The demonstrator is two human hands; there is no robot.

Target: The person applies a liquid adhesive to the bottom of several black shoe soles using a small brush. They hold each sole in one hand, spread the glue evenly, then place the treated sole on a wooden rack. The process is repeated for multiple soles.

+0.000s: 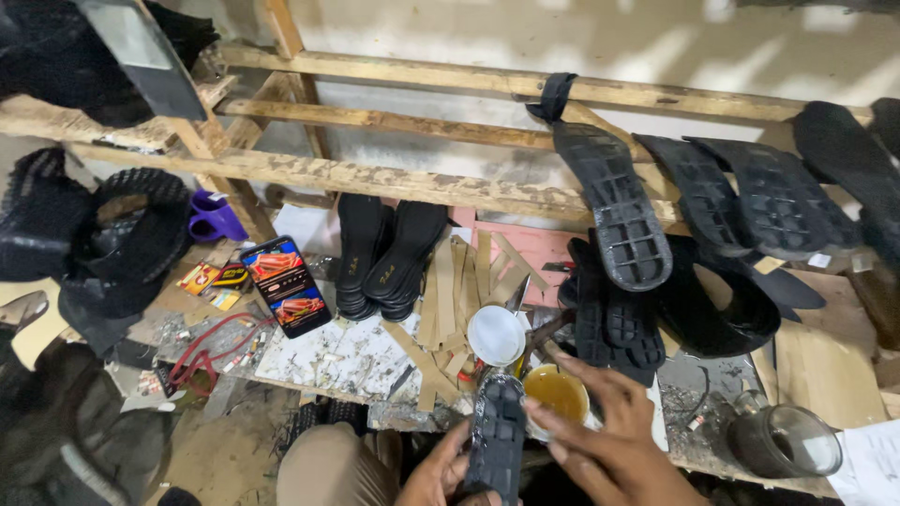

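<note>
My left hand [439,473] grips a black rubber shoe sole [496,436] from below, holding it upright with the tread side up at the bottom middle. My right hand [609,440] rests flat against the sole's right edge with its fingers spread. Just behind the sole is an open tin of yellow glue [557,394], and a white round lid [496,334] lies beyond it.
Black soles [611,211] lean on a wooden rack [375,176] and stack on the worktable [337,361]. A lit phone [284,285], cardboard strips [448,300], red cable [202,351], purple scissors [214,217] and a glass jar [786,440] lie around.
</note>
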